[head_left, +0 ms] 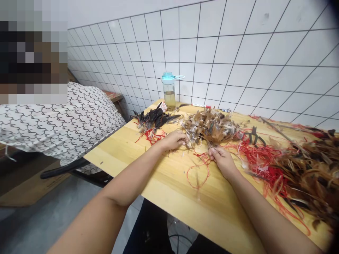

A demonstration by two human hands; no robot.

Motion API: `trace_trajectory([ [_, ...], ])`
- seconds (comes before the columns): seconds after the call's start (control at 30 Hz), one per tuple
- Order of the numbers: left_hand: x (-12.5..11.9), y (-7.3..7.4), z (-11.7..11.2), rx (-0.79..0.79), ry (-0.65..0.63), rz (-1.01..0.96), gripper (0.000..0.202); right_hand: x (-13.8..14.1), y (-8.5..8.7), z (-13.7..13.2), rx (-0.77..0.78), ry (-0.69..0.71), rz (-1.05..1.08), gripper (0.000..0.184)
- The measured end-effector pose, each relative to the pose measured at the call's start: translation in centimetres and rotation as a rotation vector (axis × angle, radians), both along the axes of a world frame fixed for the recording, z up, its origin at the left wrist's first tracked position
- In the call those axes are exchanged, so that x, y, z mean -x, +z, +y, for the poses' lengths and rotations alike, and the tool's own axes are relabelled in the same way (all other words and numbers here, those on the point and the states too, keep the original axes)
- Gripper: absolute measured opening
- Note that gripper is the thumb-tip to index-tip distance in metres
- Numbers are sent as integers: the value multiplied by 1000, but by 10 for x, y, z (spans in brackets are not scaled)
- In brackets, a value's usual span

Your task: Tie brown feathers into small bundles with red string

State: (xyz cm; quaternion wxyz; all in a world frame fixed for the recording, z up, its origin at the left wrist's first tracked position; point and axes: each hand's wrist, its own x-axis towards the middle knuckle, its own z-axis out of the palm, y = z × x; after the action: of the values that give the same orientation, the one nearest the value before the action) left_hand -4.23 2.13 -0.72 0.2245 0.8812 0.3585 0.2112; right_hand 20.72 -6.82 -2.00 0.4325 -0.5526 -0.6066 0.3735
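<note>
My left hand (174, 139) rests on the wooden table (169, 183) with its fingers curled, pinching at the left edge of a heap of brown feathers (212, 125). Just below that heap, my right hand (221, 158) has its fingers pressed together on a small feather tuft. A loop of red thread (197, 173) lies on the wood between my hands and trails toward the right hand. What the left fingers grip is too small to name.
A pile of dark feathers (155, 118) with red thread lies at the table's far left. A teal-lidded bottle (168, 91) stands by the tiled wall. Pliers (254, 135) lie past the brown heap. Tangled red thread (262, 162) and more feathers (312, 173) fill the right. A person in patterned cloth (66, 120) sits at left.
</note>
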Motion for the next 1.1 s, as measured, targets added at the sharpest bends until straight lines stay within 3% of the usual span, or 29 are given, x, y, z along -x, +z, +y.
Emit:
trace_trajectory([
  [0.17,-6,5,-3,38,81,-184,11,0,0,-2,3,-25,-1,46],
  [0.33,-14,15,-11,256,184,-472,10,0,1,-5,-3,-51,-28,47],
  [0.43,-21,14,-14,340,238,-514,12,1,2,-6,-2,-52,-51,46],
  [0.53,-22,11,-13,342,310,-444,14,1,3,-7,-3,-52,-57,46],
  [0.67,-12,12,-8,108,377,-226,18,1,3,-8,-1,-64,-67,46],
  [0.83,3,26,-7,-114,460,-47,13,1,0,-8,27,-69,-30,44],
  [0.97,6,33,-14,41,403,107,21,1,0,-8,32,-70,-23,44],
  [1.1,-1,28,-21,155,331,172,20,2,2,-9,26,-75,-29,44],
])
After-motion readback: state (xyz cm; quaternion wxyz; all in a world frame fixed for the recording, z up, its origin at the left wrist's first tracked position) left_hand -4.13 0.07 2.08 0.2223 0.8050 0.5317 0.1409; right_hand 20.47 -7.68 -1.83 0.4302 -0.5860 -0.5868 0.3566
